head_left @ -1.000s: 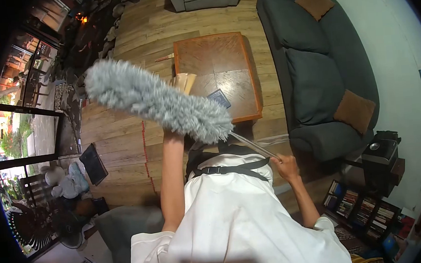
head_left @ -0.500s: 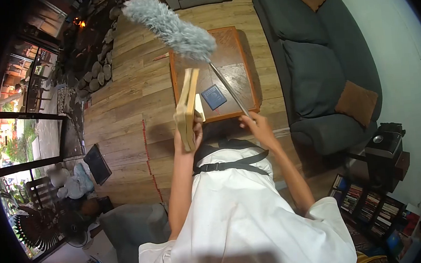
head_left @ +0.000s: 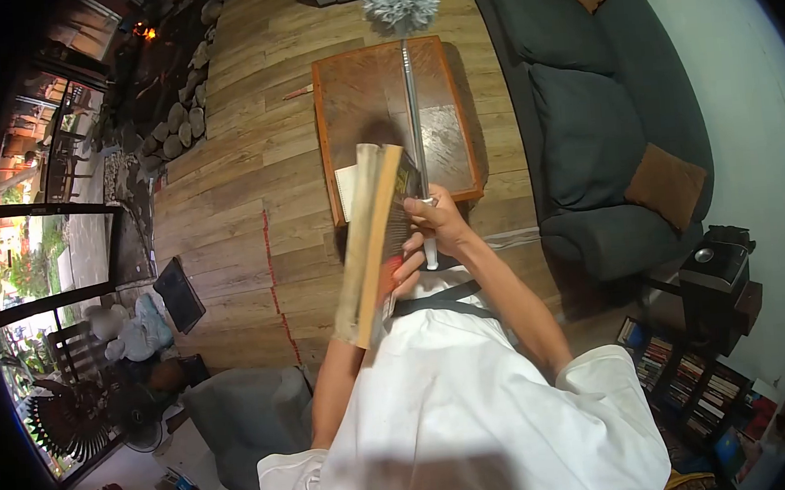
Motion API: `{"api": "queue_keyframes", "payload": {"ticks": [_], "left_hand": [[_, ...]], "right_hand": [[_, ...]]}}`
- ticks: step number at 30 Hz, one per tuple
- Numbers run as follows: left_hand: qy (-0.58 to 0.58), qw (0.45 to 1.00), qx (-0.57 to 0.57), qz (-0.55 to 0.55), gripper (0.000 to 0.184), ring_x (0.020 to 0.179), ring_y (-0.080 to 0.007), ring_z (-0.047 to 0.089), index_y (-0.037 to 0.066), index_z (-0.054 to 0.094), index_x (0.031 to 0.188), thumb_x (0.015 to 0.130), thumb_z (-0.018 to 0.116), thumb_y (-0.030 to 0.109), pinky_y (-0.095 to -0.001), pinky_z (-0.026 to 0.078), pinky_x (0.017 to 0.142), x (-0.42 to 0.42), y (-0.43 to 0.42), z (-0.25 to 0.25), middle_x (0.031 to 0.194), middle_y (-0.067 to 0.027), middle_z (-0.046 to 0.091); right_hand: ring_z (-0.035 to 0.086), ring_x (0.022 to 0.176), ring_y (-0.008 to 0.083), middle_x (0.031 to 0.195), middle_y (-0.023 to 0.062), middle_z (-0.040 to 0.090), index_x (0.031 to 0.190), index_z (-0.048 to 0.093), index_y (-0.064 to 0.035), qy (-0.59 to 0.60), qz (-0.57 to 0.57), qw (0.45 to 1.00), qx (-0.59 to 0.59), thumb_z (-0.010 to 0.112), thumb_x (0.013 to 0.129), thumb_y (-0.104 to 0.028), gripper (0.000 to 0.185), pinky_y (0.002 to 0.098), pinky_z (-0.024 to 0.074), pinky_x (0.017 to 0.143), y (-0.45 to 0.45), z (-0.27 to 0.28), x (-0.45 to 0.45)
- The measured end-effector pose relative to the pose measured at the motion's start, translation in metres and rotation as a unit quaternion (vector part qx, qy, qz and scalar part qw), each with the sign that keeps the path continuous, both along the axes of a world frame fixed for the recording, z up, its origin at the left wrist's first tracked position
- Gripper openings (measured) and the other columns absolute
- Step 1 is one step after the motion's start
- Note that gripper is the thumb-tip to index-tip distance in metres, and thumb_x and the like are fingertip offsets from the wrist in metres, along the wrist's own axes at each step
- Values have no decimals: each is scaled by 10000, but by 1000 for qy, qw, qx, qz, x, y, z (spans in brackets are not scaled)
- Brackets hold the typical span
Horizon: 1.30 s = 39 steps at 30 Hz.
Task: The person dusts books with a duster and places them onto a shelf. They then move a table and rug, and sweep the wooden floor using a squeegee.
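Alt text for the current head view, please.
A person's left hand holds thick books while the right hand grips a long-handled fluffy grey duster. Ahead is a wooden coffee table; on the right, a dark sofa with brown cushions.

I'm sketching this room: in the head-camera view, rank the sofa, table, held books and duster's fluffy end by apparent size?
Sofa
Table
Held books, nearness enlarging them
Fluffy end, at the top edge

The left hand point(head_left: 400, 276) clasps a thick yellowed book point(head_left: 370, 247), or maybe two pressed together; hard to tell from here. Beside it the right hand point(head_left: 446, 219) grips a duster point(head_left: 401, 1) by its handle point(head_left: 431, 253), grey fluff showing past the wooden desk point(head_left: 355, 102). A dark sofa point(head_left: 584, 122) stands alongside.
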<state>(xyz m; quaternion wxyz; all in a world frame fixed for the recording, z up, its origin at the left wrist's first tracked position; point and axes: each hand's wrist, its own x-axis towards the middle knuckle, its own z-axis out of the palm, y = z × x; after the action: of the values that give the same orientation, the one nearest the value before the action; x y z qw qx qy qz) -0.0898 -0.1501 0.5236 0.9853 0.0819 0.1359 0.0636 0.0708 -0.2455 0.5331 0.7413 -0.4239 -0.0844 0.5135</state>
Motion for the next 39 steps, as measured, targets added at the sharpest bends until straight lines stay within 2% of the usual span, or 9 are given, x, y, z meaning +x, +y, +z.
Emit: {"api": "queue_keyframes", "payload": {"ticks": [8, 13, 19, 22, 25, 29, 33, 37, 39], "left_hand": [[160, 948, 186, 205, 382, 954, -209, 584, -43, 466, 1291, 992, 496, 193, -291, 562, 777, -30, 58, -40, 1162, -135, 568], [-42, 960, 277, -2, 423, 984, -190, 623, -25, 497, 1306, 964, 550, 217, -289, 530, 868, -58, 111, -41, 1187, -136, 614], [150, 853, 493, -76, 562, 1088, -193, 572, -5, 398, 1376, 923, 613, 248, -318, 460, 946, -48, 97, 17, 1235, -114, 575], [140, 905, 401, -8, 540, 1083, -208, 576, 0, 396, 1364, 920, 605, 226, -322, 445, 965, -48, 104, 13, 1228, -115, 570], [115, 943, 309, 51, 502, 1097, -217, 578, 7, 401, 1354, 932, 576, 214, -329, 458, 967, -49, 130, 0, 1233, -122, 567], [69, 982, 161, 66, 466, 1112, -228, 584, 3, 408, 1346, 951, 543, 210, -360, 479, 982, -47, 176, 10, 1257, -124, 549], [123, 838, 463, 260, 544, 1221, -211, 486, 44, 428, 1357, 944, 557, 374, -383, 418, 1013, -40, 213, -16, 1285, -74, 520], [179, 917, 202, 294, 510, 1240, -209, 449, 17, 367, 1403, 999, 500, 298, -330, 342, 1061, -46, 225, -15, 1377, -87, 449], [133, 804, 467, 342, 481, 1241, -209, 463, 53, 349, 1421, 1008, 480, 262, -344, 394, 1022, -48, 244, -34, 1405, -62, 433]], "right_hand": [[636, 682, 72, 864, 29, 678, 1000, 641, -40, -45, -40, 994, -86, 772, 801, -186, 279, 179, 462, 491, 0, 15, 0], [648, 758, 115, 893, 51, 677, 1001, 643, -31, -92, -61, 989, -97, 780, 777, -114, 275, 253, 541, 656, 6, 16, -19], [643, 777, 105, 884, 57, 690, 961, 669, -31, -177, -125, 967, -134, 802, 770, -103, 243, 256, 527, 687, 27, 9, -44], [523, 594, 56, 713, -21, 601, 890, 663, -35, -249, -180, 934, -181, 640, 929, -368, 336, 228, 412, 538, 37, 7, -52], [465, 525, 56, 638, -18, 575, 825, 652, -16, -202, -187, 930, -242, 499, 997, -413, 459, 231, 349, 493, 19, 24, -61], [458, 513, 86, 530, 30, 483, 731, 599, 6, -480, -142, 800, -330, 479, 1002, -381, 487, 297, 349, 478, -26, 12, -93], [515, 483, 241, 532, 117, 509, 746, 602, -4, -529, -72, 763, -365, 542, 965, -369, 430, 368, 370, 483, -49, 8, -135], [530, 534, 396, 582, 199, 538, 754, 617, -15, -521, -8, 730, -443, 570, 939, -397, 428, 426, 385, 503, -58, 11, -180], [530, 533, 395, 585, 205, 533, 759, 621, -13, -518, -25, 722, -458, 568, 938, -408, 436, 427, 384, 504, -56, 0, -197]]}}
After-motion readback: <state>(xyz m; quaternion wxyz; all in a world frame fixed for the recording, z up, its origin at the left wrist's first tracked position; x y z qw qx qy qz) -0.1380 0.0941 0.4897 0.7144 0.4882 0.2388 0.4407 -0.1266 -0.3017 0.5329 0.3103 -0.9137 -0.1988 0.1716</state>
